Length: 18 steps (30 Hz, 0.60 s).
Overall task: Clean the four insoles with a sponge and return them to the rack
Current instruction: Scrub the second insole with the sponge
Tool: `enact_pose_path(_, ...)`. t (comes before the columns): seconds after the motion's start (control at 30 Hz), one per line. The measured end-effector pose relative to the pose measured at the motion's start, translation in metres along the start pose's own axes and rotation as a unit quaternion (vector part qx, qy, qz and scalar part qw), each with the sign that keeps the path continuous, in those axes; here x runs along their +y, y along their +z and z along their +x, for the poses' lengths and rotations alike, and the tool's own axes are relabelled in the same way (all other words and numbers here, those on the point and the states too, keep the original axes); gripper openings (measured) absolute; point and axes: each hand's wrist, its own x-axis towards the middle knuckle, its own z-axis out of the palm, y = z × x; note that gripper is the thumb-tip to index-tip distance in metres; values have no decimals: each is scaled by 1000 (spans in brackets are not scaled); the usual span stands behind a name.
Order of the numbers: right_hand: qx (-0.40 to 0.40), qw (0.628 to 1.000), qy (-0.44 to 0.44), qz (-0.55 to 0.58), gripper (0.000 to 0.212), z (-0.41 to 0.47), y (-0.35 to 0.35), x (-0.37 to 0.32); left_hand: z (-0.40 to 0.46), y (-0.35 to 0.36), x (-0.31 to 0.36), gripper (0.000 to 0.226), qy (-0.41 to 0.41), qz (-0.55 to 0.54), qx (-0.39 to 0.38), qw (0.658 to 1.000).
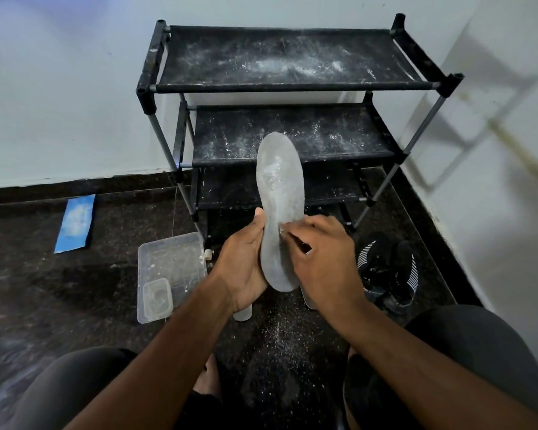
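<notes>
A grey insole stands upright in front of the rack, with a whitish smear near its upper middle. My left hand grips its lower left edge, thumb on the front. My right hand has its fingers curled against the insole's right edge and seems to pinch something small and pale there; what it is stays hidden. The black shoe rack stands against the wall, its shelves dusted with white powder. Part of another insole lies on the floor under my right wrist.
A clear plastic tray with a smaller container inside sits on the floor to the left. Black shoes with white stripes lie to the right. A blue cloth lies far left. White powder speckles the dark floor.
</notes>
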Motion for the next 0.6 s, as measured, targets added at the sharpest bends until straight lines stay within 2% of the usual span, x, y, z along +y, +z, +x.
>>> enact_pose_path(0.1,-11,1000,12,17,25,4,-1,2,1,-1,0,60,8,6,7,1000)
enact_pose_path(0.23,-2,999,1,37,18,5,0,5,0,0,-1,58,0,-5,5,1000)
enact_pose_path(0.4,-59,991,-108,55,8,-5,3,-2,-2,3,-1,62,-9,-30,-8,999)
enact_pose_path(0.53,-24,994,-97,44,8,2,1,3,-2,3,-1,64,-11,-40,-7,999)
enact_pose_path(0.6,-54,991,-107,57,15,1,3,3,-2,3,0,66,-8,-47,-9,999)
